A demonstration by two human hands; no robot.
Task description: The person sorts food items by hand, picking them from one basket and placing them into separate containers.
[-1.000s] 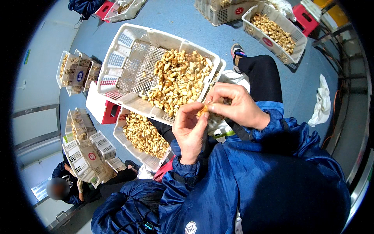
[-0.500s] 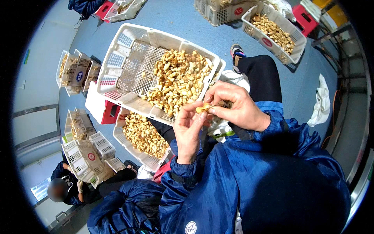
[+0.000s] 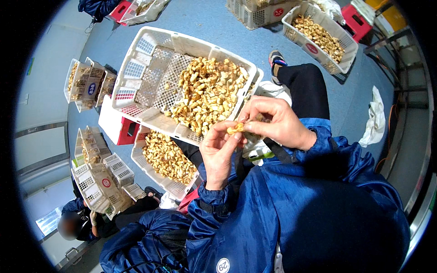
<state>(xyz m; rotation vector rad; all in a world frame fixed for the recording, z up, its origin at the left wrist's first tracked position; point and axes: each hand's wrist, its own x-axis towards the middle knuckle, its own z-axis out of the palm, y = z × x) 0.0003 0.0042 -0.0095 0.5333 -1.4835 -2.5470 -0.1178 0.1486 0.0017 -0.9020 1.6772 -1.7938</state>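
Observation:
A small yellow-brown mushroom [image 3: 235, 129] is pinched between the thumb and fingers of my left hand [image 3: 217, 152]. My right hand [image 3: 283, 126] is closed too, its thumb and fingertips pressed to the mushroom's right end. Whether a small tool is in that pinch cannot be made out. Both hands are just off the near right corner of a tilted white plastic crate [image 3: 160, 86]. Inside it, a heap of similar mushrooms [image 3: 214, 93] fills the right part, while the left part shows bare mesh. Something dark and blurred lies partly hidden under my right hand.
A second white crate [image 3: 183, 189] of mushrooms stands below left, beside a red and white stool [image 3: 129, 130]. Another filled crate [image 3: 291, 28] is at the far right. Stacked crates [image 3: 96, 184] stand at the left, near a seated person [image 3: 82, 218]. A white plastic bag [image 3: 374, 119] lies on the blue floor.
My fingers have shifted slightly on the mushroom, and the right fingertips have turned a little. The person at the left has leaned slightly. The crates look the same.

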